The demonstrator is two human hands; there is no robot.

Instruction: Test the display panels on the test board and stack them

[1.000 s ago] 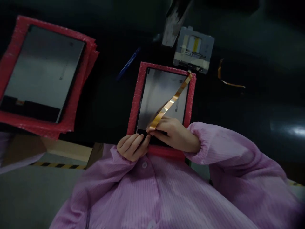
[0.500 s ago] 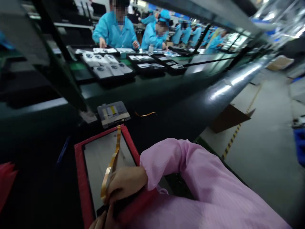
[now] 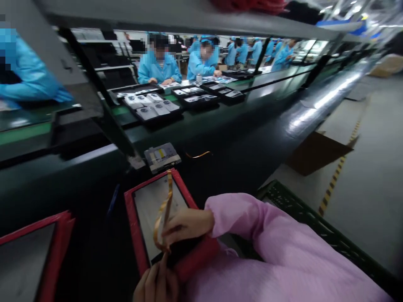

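A display panel lies in a red foam sleeve on the dark bench right in front of me. A gold flat ribbon cable runs from its near end up to a small grey test box. My right hand, in a pink sleeve, pinches the near end of the ribbon over the panel. My left hand sits at the panel's near edge, fingers curled against the same cable end.
A second panel in red foam lies at the left. A loose gold ribbon rests beyond the test box. Black trays of parts line a conveyor, with people in blue coats behind. A cardboard box stands on the floor at right.
The view has swung up from straight down on the panel to along the production line. Both hands have stayed on the ribbon's near end at the panel.
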